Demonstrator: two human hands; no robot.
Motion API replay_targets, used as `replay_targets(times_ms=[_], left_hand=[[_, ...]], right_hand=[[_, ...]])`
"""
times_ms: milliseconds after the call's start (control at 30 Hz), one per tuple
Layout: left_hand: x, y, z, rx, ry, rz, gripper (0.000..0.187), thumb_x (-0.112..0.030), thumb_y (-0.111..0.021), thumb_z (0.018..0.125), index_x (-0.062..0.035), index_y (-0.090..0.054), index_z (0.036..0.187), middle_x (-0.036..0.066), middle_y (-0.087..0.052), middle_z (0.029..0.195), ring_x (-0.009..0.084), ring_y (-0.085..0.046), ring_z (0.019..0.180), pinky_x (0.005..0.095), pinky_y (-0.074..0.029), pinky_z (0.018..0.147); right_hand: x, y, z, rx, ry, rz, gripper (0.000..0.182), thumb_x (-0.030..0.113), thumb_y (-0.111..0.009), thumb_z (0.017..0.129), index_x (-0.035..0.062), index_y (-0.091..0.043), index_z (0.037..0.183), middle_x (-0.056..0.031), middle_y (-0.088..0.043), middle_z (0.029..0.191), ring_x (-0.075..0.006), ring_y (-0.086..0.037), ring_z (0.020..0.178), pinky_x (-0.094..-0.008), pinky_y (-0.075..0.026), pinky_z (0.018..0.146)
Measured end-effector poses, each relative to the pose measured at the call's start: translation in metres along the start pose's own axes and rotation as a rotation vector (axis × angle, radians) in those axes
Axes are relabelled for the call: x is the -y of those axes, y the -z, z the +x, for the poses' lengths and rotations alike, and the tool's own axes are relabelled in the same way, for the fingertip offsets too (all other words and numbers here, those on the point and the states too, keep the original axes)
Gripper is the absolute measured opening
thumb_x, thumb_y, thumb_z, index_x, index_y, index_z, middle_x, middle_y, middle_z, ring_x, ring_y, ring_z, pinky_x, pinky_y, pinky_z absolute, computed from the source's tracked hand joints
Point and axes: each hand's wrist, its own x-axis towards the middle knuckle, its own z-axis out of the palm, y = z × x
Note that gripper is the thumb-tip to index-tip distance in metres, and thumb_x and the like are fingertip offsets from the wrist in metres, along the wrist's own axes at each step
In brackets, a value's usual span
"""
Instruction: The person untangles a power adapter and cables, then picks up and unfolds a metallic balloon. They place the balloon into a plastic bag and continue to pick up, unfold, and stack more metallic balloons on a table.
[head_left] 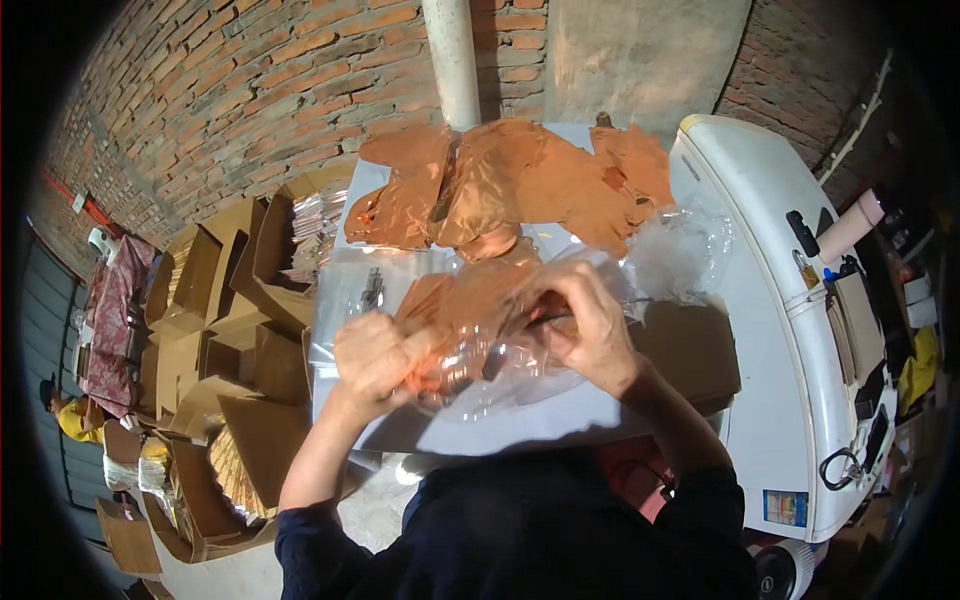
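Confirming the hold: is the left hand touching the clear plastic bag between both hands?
Touching. The head view shows the left hand closed on the left side of the clear plastic bag.

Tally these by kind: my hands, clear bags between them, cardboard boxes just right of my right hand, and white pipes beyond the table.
Hands: 2, left hand and right hand
Clear bag: 1
Cardboard box: 1
White pipe: 1
Total: 5
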Motion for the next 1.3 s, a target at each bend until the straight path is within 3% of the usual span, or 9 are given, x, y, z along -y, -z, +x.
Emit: replay_targets(times_ms=[167, 233, 400, 533, 733, 1033, 1133, 1200, 1300], left_hand=[[-0.018, 0.017, -0.019, 0.125, -0.029, -0.131, 0.031, -0.036, -0.062, 0.088, -0.0063, -0.072, 0.092, -0.001, -0.044, 0.054, 0.0156, -0.048, 0.047, 0.0296, -0.036, 0.045], [-0.023, 0.028, -0.021, 0.129, 0.016, -0.225, 0.03, -0.034, -0.06, 0.09, -0.0063, -0.072, 0.091, -0.002, -0.043, 0.053, 0.0153, -0.047, 0.046, 0.0293, -0.036, 0.045], [-0.039, 0.042, -0.012, 0.128, 0.169, -0.278, 0.021, -0.022, -0.061, 0.084, -0.0034, -0.07, 0.091, 0.004, -0.062, 0.063, 0.0188, -0.054, 0.046, 0.0298, -0.042, 0.045], [-0.043, 0.038, -0.021, 0.119, 0.213, -0.282, 0.023, -0.021, -0.065, 0.076, -0.0044, -0.07, 0.09, 0.004, -0.06, 0.061, 0.0196, -0.054, 0.046, 0.0303, -0.043, 0.046], [-0.044, 0.037, -0.026, 0.132, 0.224, -0.316, 0.032, -0.027, -0.066, 0.069, -0.0048, -0.069, 0.091, 0.005, -0.061, 0.063, 0.0207, -0.056, 0.048, 0.0312, -0.044, 0.046], [-0.044, 0.038, -0.026, 0.14, 0.256, -0.302, 0.031, -0.016, -0.069, 0.062, -0.0062, -0.069, 0.092, 0.005, -0.068, 0.075, 0.0203, -0.061, 0.054, 0.0309, -0.046, 0.047], [-0.043, 0.038, -0.022, 0.134, 0.277, -0.389, 0.031, -0.011, -0.07, 0.06, -0.0064, -0.069, 0.091, 0.005, -0.069, 0.077, 0.0208, -0.064, 0.06, 0.0307, -0.048, 0.05], [-0.047, 0.036, -0.018, 0.134, 0.291, -0.419, 0.03, -0.01, -0.071, 0.06, -0.006, -0.069, 0.09, 0.006, -0.069, 0.077, 0.022, -0.064, 0.06, 0.0311, -0.049, 0.051], [-0.046, 0.037, -0.019, 0.167, 0.332, -0.451, 0.028, -0.009, -0.072, 0.062, -0.0041, -0.069, 0.089, 0.008, -0.068, 0.077, 0.0246, -0.065, 0.062, 0.0322, -0.049, 0.053]], right_hand=[[0.012, 0.014, -0.01, 0.321, 0.085, 0.051, 0.045, 0.003, -0.072, 0.068, 0.0037, -0.058, 0.111, -0.0145, -0.058, 0.103, -0.0327, -0.06, 0.096, -0.0399, -0.051, 0.081], [0.017, -0.001, -0.031, 0.203, 0.117, 0.05, 0.05, 0.007, -0.078, 0.064, 0.0021, -0.058, 0.109, -0.0127, -0.058, 0.1, -0.0316, -0.061, 0.094, -0.0397, -0.053, 0.077], [0.041, -0.015, -0.05, -0.019, 0.28, -0.053, 0.056, 0.003, -0.081, 0.063, 0.0022, -0.055, 0.112, -0.013, -0.06, 0.1, -0.032, -0.065, 0.087, -0.0375, -0.054, 0.073], [0.055, -0.007, -0.041, 0.276, -0.043, 0.226, 0.052, 0.004, -0.079, 0.073, 0.0049, -0.053, 0.118, -0.0161, -0.06, 0.105, -0.0326, -0.063, 0.098, -0.0352, -0.053, 0.081], [0.039, -0.019, -0.035, 0.284, -0.085, 0.498, 0.056, 0.005, -0.077, 0.076, 0.0053, -0.048, 0.123, -0.0153, -0.052, 0.117, -0.0315, -0.058, 0.107, -0.0374, -0.051, 0.085], [0.024, -0.036, -0.043, 0.292, 0.183, 0.303, 0.067, 0.011, -0.077, 0.078, 0.0095, -0.041, 0.135, -0.0133, -0.05, 0.121, -0.0327, -0.054, 0.113, -0.0424, -0.05, 0.09], [0.02, -0.045, -0.051, 0.382, 0.137, 0.33, 0.072, 0.01, -0.076, 0.078, 0.0111, -0.04, 0.141, -0.0137, -0.05, 0.13, -0.029, -0.051, 0.121, -0.0413, -0.048, 0.094], [0.014, -0.049, -0.059, 0.592, -0.388, 1.047, 0.071, 0.011, -0.076, 0.08, 0.0123, -0.041, 0.142, -0.0134, -0.049, 0.136, -0.0262, -0.053, 0.12, -0.0413, -0.048, 0.094], [0.025, -0.044, -0.058, 0.524, -0.341, 1.057, 0.049, 0.01, -0.073, 0.084, 0.0097, -0.056, 0.13, -0.0095, -0.058, 0.129, -0.021, -0.061, 0.108, -0.037, -0.05, 0.09]])
